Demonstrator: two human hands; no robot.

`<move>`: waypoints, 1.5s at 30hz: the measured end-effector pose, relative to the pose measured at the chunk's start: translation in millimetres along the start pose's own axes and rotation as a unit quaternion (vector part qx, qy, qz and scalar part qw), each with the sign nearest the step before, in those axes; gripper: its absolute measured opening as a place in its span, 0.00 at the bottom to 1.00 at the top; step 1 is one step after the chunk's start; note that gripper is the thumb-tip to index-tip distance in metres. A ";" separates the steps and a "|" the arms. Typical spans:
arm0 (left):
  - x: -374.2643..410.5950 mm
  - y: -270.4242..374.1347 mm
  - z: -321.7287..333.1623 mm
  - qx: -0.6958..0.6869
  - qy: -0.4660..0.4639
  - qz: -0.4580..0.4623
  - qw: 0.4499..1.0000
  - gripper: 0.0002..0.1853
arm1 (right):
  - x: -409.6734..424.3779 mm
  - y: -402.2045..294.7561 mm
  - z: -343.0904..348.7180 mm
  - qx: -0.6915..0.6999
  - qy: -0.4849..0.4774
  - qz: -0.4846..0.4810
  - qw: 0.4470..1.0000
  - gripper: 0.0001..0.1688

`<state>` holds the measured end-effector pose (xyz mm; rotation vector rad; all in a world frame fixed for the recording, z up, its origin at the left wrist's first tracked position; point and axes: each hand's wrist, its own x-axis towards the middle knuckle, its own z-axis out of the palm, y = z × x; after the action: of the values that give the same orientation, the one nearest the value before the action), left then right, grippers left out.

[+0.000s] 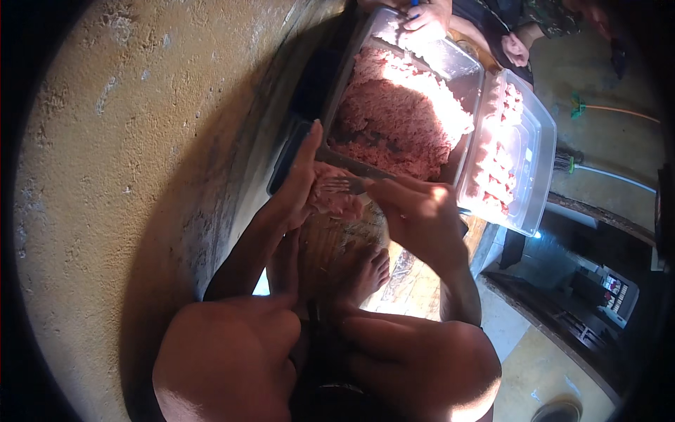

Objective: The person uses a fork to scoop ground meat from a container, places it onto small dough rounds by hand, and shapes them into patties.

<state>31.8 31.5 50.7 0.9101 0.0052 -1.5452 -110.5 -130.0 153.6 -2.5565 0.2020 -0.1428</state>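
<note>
My left hand [301, 185] holds a lump of raw minced meat [343, 207], thumb stretched upward and the palm turned toward the right. In my right hand [422, 213] is a metal fork [337, 184], its tines resting against the meat. Just beyond both hands stands a large plastic tub [364, 170] with a big mass of pink minced meat [398, 118]. To its right, a translucent plastic container [532, 174] holds several shaped meat pieces [498, 176] along its left side. Strong sunlight washes out part of both containers.
Across the tub, another person's hand [427, 21] grips a blue-handled utensil [414, 3]. A rough yellow wall [116, 158] rises close on the left. My bare foot [373, 274] rests on the wooden surface [416, 279]. Brooms [611, 176] lean at the right.
</note>
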 end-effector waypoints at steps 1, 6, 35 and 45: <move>-2.6 3.7 1.8 0.010 -0.016 0.004 1.000 0.66 | 1.2 5.5 2.5 -0.016 -0.017 0.000 1.000 0.07; 2.3 0.5 -2.7 0.018 0.024 0.018 0.999 0.66 | -4.2 6.9 5.9 -0.070 0.017 -0.020 0.997 0.08; -1.0 -1.3 8.1 0.441 0.156 0.521 0.714 0.22 | -45.6 25.8 89.1 0.426 0.119 0.258 0.859 0.11; -31.2 10.3 23.3 0.393 0.062 0.360 0.844 0.19 | -20.4 23.1 29.7 -0.015 0.101 -0.083 0.991 0.18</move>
<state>25.2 43.9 88.5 1.4353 -0.8460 -0.7359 -128.9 -129.8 115.0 -2.5855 0.0671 -0.4663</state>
